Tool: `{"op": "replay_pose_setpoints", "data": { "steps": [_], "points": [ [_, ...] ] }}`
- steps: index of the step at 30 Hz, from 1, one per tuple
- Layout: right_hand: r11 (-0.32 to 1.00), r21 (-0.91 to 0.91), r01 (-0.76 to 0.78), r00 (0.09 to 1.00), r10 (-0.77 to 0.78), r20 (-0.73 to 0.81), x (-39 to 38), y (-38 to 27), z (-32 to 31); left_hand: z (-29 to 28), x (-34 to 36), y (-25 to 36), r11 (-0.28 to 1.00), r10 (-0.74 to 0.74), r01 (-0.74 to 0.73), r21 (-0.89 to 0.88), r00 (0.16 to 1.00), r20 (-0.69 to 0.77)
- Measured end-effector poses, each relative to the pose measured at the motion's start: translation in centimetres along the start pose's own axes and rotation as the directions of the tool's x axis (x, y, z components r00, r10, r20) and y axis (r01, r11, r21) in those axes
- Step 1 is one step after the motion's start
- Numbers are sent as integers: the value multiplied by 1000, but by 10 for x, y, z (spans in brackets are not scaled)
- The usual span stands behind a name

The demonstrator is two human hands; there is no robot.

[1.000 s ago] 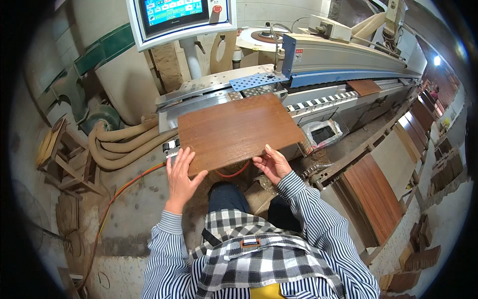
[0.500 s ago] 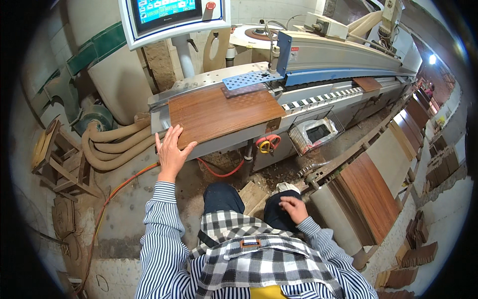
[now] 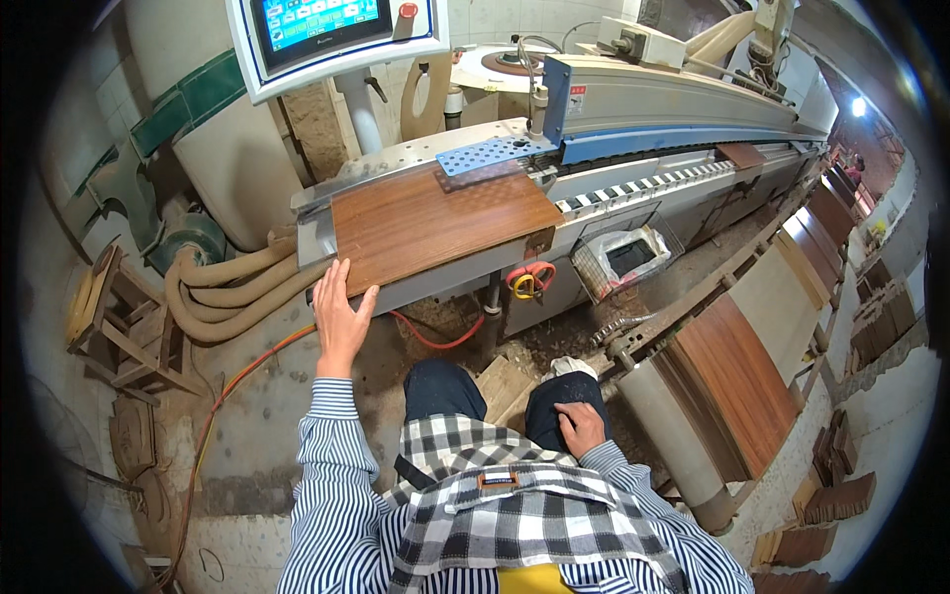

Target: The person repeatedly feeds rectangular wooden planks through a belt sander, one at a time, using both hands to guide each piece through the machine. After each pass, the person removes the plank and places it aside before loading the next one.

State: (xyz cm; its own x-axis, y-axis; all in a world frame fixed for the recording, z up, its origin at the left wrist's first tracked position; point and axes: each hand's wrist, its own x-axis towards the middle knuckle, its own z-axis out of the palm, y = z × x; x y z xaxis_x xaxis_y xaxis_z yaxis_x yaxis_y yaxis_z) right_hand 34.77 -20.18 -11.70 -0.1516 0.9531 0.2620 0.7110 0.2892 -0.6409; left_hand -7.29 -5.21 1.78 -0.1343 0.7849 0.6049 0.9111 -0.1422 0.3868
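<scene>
A brown wood-grain panel (image 3: 440, 223) lies flat on the near end of a long edge-processing machine, its back edge beside a perforated blue plate (image 3: 485, 153). My left hand (image 3: 341, 312) is open, fingertips at the panel's front-left corner. My right hand (image 3: 579, 428) is low beside my right knee, loosely bent and open with nothing visible in it. Red-handled scissors (image 3: 531, 280) hang on the machine's front, next to a wire basket (image 3: 661, 272) with a bag in it.
A control screen (image 3: 322, 25) stands above. Thick hoses (image 3: 218, 312) and a wooden stool (image 3: 124, 346) are at left. A roller conveyor (image 3: 631, 391) with stacked boards (image 3: 732, 381) runs along the right. A person (image 3: 856, 170) is in the far right distance.
The panel went from being held raised in both hands to lying on the machine. My right hand let go and dropped to my knee. My left hand slid slightly down the panel's edge.
</scene>
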Motion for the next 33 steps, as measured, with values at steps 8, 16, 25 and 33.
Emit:
{"op": "replay_pose_setpoints", "data": {
  "steps": [8, 16, 25, 33],
  "points": [
    [1000, -1, 16, 1000, -16, -2, 0, 3, 0, -6, -4, -5, 997, 20, -21, -71, 1000, -4],
    [1000, 0, 14, 1000, -14, 7, 0, 3, 1, -12, 1, -8, 982, -33, 47, -183, 997, 76],
    [1000, -14, -16, 999, 16, 32, 2, 0, -1, 17, 21, 21, 994, 87, -84, -69, 995, 40],
    [972, 179, -153, 987, 159, -22, 2, 9, -3, 56, 30, 54, 976, 207, -199, -84, 973, 105]
  ]
}}
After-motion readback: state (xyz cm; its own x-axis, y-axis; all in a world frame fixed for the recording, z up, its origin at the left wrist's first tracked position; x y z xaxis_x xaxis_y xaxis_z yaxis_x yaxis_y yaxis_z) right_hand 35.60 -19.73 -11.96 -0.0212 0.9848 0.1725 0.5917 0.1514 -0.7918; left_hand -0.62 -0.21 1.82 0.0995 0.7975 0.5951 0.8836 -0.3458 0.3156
